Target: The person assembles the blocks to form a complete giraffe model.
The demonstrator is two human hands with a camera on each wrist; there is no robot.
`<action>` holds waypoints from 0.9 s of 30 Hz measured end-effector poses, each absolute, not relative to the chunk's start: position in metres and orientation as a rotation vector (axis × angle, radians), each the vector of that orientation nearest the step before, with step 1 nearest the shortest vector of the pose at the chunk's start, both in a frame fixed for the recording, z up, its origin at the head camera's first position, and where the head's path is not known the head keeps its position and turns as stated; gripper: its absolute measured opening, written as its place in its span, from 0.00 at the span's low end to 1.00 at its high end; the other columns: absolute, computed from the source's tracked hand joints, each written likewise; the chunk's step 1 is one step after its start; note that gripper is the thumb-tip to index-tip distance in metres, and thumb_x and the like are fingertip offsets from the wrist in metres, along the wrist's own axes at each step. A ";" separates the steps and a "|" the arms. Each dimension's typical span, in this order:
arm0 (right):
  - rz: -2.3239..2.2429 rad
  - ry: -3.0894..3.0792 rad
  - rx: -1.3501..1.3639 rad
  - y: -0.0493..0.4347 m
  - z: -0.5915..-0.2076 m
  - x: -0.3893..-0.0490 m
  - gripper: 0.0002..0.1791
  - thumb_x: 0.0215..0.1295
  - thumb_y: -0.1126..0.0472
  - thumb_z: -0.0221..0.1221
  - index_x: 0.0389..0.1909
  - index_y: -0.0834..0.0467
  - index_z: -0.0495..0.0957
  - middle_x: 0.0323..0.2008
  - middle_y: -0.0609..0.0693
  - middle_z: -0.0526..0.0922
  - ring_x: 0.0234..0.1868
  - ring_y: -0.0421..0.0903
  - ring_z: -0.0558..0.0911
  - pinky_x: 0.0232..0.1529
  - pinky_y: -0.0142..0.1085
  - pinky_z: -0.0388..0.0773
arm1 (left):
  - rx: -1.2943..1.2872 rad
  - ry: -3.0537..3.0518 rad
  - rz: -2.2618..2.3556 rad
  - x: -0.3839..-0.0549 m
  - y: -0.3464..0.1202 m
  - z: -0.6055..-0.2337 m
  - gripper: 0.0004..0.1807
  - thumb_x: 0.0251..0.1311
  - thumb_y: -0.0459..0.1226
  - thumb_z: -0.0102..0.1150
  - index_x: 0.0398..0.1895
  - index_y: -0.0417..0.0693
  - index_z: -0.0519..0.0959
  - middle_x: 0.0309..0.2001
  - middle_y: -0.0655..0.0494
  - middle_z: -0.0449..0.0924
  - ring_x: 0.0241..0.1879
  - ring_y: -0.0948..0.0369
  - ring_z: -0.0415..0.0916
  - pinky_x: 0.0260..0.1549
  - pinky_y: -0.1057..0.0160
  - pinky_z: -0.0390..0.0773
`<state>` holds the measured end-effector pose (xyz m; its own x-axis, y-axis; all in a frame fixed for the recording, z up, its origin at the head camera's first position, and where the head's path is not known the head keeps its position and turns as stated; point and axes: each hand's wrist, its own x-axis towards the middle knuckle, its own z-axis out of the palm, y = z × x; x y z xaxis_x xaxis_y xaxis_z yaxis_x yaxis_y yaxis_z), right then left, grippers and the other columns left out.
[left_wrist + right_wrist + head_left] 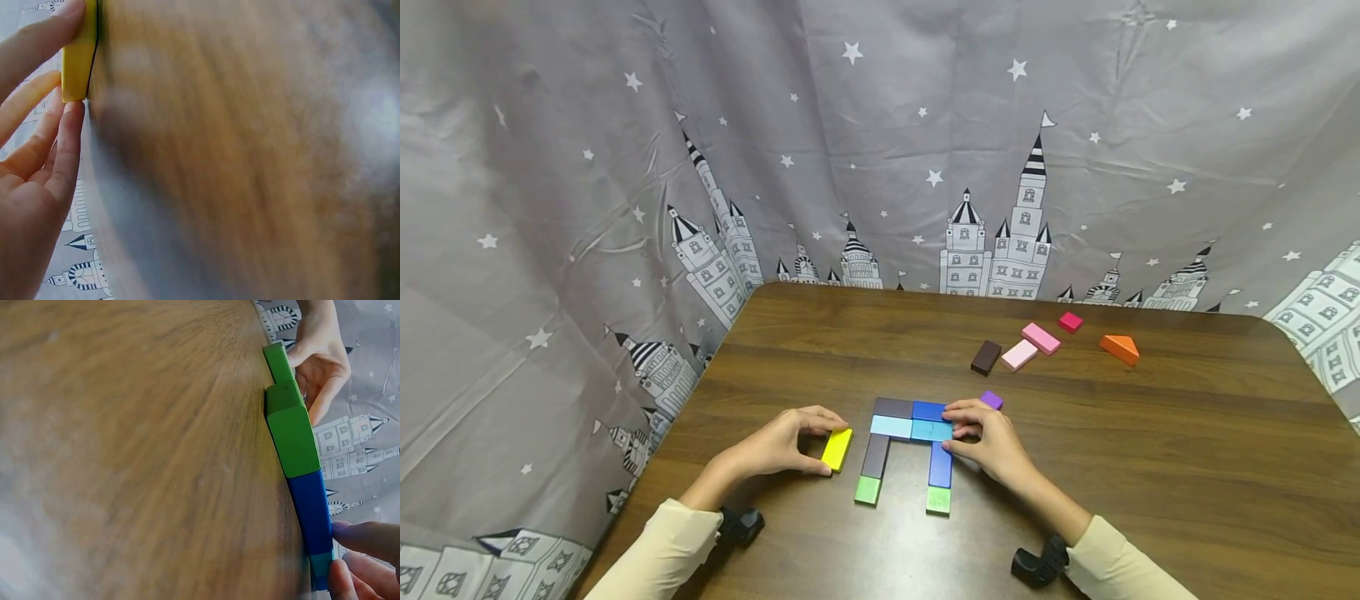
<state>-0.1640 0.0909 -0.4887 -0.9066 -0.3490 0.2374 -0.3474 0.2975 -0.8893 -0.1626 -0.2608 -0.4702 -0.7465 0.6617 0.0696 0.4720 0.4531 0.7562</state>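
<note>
My left hand [782, 442] holds a yellow block [837, 451] by its ends between thumb and fingers, at the figure's left. In the left wrist view, the yellow block [78, 72] stays between thumb and fingertips. Flat blocks form a figure: a grey block [893, 407] and a dark blue block [928, 411] on top, a pale blue block [891, 427] and a sky-blue block [927, 430] below. Its legs are a grey block [875, 457] and a blue block [941, 465], with green blocks [937, 500] at their ends. My right hand [992, 437] touches the figure's right edge.
Behind the right hand lies a purple block [992, 400]. Farther back are a dark brown block [986, 357], a pale pink block [1019, 355], a pink block [1041, 338], a red block [1071, 322] and an orange triangle [1121, 349]. A grey castle-print curtain [880, 167] hangs behind the table.
</note>
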 end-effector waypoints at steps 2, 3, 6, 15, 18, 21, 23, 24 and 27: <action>-1.731 2.533 -0.680 0.091 -0.489 -0.164 0.19 0.48 0.75 0.73 0.43 0.75 0.82 0.50 0.65 0.80 0.35 0.51 0.83 0.39 0.37 0.84 | 0.984 2.454 1.187 -0.163 -0.261 -0.471 0.31 0.48 0.33 0.78 0.58 0.34 0.79 0.55 0.45 0.79 0.53 0.51 0.77 0.52 0.54 0.79; -1.727 2.535 -0.676 0.091 -0.489 -0.164 0.19 0.48 0.75 0.73 0.43 0.74 0.82 0.50 0.65 0.80 0.35 0.51 0.83 0.39 0.37 0.84 | 0.976 2.445 1.198 -0.163 -0.261 -0.472 0.32 0.48 0.32 0.78 0.58 0.33 0.79 0.55 0.45 0.79 0.53 0.51 0.77 0.53 0.54 0.79; -1.729 2.532 -0.665 0.091 -0.488 -0.164 0.19 0.48 0.75 0.73 0.43 0.74 0.83 0.50 0.64 0.80 0.36 0.50 0.82 0.39 0.37 0.84 | 0.941 2.412 1.244 -0.163 -0.262 -0.473 0.34 0.47 0.33 0.79 0.59 0.32 0.77 0.56 0.44 0.78 0.55 0.50 0.77 0.55 0.54 0.77; -1.726 2.525 -0.660 0.091 -0.486 -0.164 0.19 0.49 0.75 0.73 0.44 0.73 0.83 0.50 0.63 0.81 0.36 0.51 0.83 0.40 0.37 0.84 | 0.723 2.461 1.312 -0.154 -0.257 -0.473 0.40 0.47 0.42 0.80 0.63 0.34 0.74 0.58 0.45 0.76 0.52 0.52 0.76 0.52 0.62 0.79; -1.720 2.531 -0.655 0.091 -0.486 -0.164 0.19 0.49 0.75 0.73 0.44 0.72 0.83 0.50 0.62 0.81 0.36 0.50 0.83 0.40 0.37 0.84 | 0.693 2.516 1.298 -0.149 -0.253 -0.472 0.40 0.46 0.42 0.81 0.62 0.33 0.75 0.55 0.45 0.77 0.47 0.54 0.77 0.48 0.63 0.81; -1.719 2.535 -0.657 0.091 -0.486 -0.164 0.19 0.49 0.75 0.73 0.44 0.72 0.83 0.50 0.62 0.81 0.36 0.50 0.83 0.40 0.38 0.84 | 0.672 2.601 1.264 -0.145 -0.249 -0.471 0.40 0.44 0.43 0.82 0.59 0.32 0.76 0.50 0.47 0.78 0.42 0.57 0.78 0.44 0.64 0.82; -1.719 2.535 -0.660 0.091 -0.487 -0.164 0.19 0.49 0.75 0.73 0.44 0.72 0.83 0.50 0.63 0.81 0.36 0.50 0.83 0.40 0.38 0.84 | 0.654 2.653 1.234 -0.143 -0.247 -0.471 0.39 0.42 0.43 0.82 0.57 0.32 0.77 0.47 0.48 0.78 0.40 0.58 0.78 0.42 0.65 0.82; -1.719 2.535 -0.661 0.091 -0.488 -0.164 0.19 0.49 0.75 0.73 0.44 0.73 0.83 0.50 0.63 0.81 0.36 0.50 0.83 0.40 0.38 0.84 | 0.643 2.676 1.220 -0.143 -0.246 -0.471 0.39 0.42 0.43 0.83 0.56 0.32 0.77 0.46 0.49 0.79 0.39 0.59 0.78 0.42 0.65 0.82; -1.716 2.536 -0.667 0.091 -0.489 -0.164 0.19 0.49 0.75 0.73 0.44 0.73 0.83 0.50 0.63 0.81 0.36 0.50 0.83 0.40 0.37 0.84 | 0.606 2.718 1.185 -0.141 -0.244 -0.471 0.38 0.41 0.42 0.83 0.55 0.31 0.78 0.45 0.49 0.79 0.37 0.60 0.79 0.40 0.66 0.82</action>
